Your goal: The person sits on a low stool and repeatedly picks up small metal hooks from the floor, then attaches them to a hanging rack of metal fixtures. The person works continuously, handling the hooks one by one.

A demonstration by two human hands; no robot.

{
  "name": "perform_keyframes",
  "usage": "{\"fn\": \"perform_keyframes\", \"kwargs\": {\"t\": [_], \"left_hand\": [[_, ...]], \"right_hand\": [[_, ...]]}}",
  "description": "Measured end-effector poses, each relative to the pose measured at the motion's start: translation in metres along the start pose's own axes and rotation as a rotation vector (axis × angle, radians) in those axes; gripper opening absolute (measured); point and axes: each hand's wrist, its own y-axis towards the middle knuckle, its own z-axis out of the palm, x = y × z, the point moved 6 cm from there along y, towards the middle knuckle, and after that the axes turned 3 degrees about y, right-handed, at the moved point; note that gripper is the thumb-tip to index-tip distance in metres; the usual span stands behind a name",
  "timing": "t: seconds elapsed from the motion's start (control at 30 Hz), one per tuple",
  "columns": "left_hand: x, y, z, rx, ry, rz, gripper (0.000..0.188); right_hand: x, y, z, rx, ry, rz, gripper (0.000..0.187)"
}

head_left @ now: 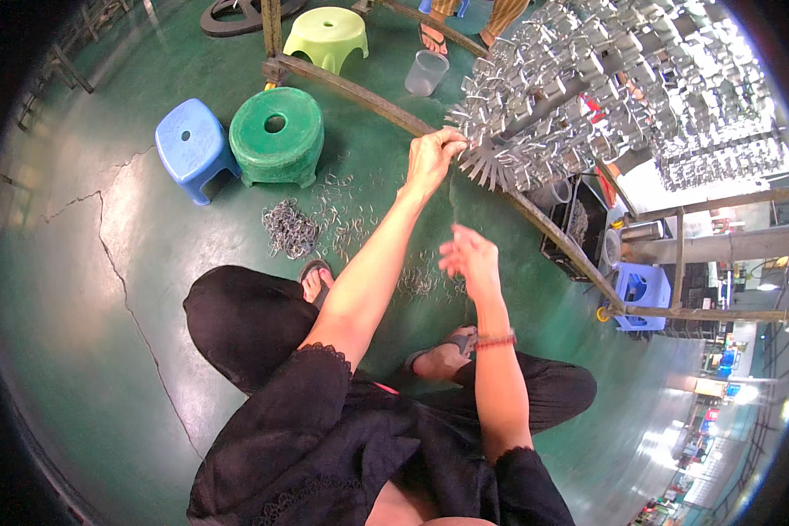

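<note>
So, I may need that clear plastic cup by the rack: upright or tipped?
Upright: the clear plastic cup stands on the green floor, open mouth up.

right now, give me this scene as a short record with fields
left hand: left hand raised, fingers on the metal pieces hanging at the rack's near end
right hand: right hand lower, in mid air, fingers loosely curled; nothing clearly in it
rack: slanted bar crowded with shiny metal pieces
floor: green floor, cracked; pile of small metal clips and loose ones scattered
seats: blue stool, round green stool, light green stool
other: clear plastic cup
</note>
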Motion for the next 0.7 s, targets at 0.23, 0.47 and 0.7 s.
{"fn": "perform_keyframes", "kwargs": {"t": [0.23,0.47,0.7], "left_hand": [[-0.004,0.004,0.009,0.163,0.009,-0.050,0.013],[-0.024,0.003,0.001,0.188,0.355,0.235,0.012],[-0.007,0.007,0.003,0.401,0.231,0.210,0.014]], "right_hand": [[0.007,0.090,0.026,-0.200,0.872,-0.013,0.053],[0.007,0.113,0.013,-0.250,0.822,-0.025,0.034],[0.012,0.109,0.017,-0.228,0.699,0.024,0.028]]}}
